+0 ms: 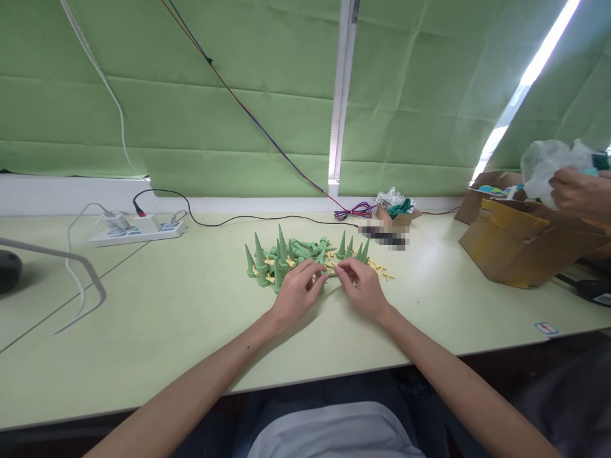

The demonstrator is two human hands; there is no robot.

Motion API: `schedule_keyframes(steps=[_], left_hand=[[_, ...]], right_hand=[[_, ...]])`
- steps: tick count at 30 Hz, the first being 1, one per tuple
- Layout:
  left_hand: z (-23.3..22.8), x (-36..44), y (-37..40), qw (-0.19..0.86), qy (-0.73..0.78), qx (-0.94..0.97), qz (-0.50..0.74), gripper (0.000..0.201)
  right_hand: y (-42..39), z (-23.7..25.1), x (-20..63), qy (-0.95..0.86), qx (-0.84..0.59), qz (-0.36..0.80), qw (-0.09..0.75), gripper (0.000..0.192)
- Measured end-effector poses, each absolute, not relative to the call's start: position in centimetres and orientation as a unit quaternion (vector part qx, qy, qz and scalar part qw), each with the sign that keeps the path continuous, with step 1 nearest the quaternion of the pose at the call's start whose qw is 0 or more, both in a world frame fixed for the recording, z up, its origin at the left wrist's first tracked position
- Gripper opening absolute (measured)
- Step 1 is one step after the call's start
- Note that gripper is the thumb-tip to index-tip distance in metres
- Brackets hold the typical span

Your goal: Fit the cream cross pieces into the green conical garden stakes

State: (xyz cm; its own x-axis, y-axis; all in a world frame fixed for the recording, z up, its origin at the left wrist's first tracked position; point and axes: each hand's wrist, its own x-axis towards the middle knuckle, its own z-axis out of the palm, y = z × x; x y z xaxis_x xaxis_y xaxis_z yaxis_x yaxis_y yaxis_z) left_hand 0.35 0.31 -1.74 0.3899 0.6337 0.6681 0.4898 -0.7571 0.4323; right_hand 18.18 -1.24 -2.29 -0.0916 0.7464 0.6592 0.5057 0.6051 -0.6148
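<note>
hands: left (296, 294) and right (361, 287) both curled, pinching small bits together
cones (281, 257): heaped mid desk (167, 318), within easy reach
box (520, 245): right edge, someone else's

place: small assembly workshop; signs: worktable (143, 318) with green plastic cones (281, 254); cardboard boxes (515, 248); power strip (138, 230)

Cones (286, 254) mid-table (191, 331); power strip (138, 230) left, box (520, 248) right.
</note>
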Motion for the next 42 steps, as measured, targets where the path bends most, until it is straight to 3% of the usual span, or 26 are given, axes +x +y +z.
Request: schedule_keyframes(steps=[7,15,22,31,34,42], left_hand=[[-1.4,0.4,0.2,0.082,0.359,0.794,0.483,0.027],[-1.8,0.5,0.4,0.191,0.406,0.787,0.423,0.050],[-2.4,0.4,0.8,0.206,0.425,0.803,0.364,0.044],[-2.3,0.5,0.7,0.158,0.423,0.838,0.307,0.016],[-2.0,0.6,0.5,0.165,0.423,0.832,0.318,0.019],[-1.7,0.7,0.5,0.331,0.428,0.762,0.356,0.030]], right_hand=[[-1.1,-2.5,18.3,-0.704,-0.444,0.094,0.547,0.019],[-1.2,-2.5,18.3,-0.702,-0.448,0.094,0.545,0.018],[-1.0,-2.6,18.3,-0.703,-0.445,0.089,0.548,0.019],[-0.9,-2.6,18.3,-0.705,-0.444,0.091,0.545,0.017],[-0.9,-2.6,18.3,-0.706,-0.445,0.093,0.543,0.017],[-1.0,-2.5,18.2,-0.715,-0.442,0.100,0.533,0.018]])
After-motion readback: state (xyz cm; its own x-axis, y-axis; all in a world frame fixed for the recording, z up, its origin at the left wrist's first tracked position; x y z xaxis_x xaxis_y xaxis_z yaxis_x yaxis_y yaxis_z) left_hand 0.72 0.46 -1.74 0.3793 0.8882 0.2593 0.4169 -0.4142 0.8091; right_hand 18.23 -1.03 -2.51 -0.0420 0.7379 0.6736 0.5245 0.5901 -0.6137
